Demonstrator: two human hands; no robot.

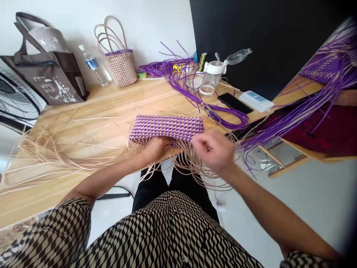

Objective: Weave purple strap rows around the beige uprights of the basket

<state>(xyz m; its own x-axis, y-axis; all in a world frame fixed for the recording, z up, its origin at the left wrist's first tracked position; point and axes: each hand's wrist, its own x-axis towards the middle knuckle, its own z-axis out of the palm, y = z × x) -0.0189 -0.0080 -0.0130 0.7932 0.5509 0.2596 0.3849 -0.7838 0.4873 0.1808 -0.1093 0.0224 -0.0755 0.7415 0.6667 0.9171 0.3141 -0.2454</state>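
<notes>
A purple-and-beige woven basket piece [167, 126] lies on its side at the table's front edge, with long loose beige strands [192, 163] hanging from its near side. My left hand [157, 148] grips its lower near edge, the fingertips partly hidden in the weave. Beside the right end of the piece, my right hand [216, 149] is closed with fingers curled, slightly blurred. Whether a strand is caught in those right fingers is hidden.
Beige strands [64, 156] spread over the table's left. Behind stand a finished small woven bag [121, 69], a water bottle [93, 67] and a dark tote [55, 78]. Purple strands [231, 119], a jug [210, 80] and a phone [235, 102] lie right; a person's arm [346, 97] shows beyond.
</notes>
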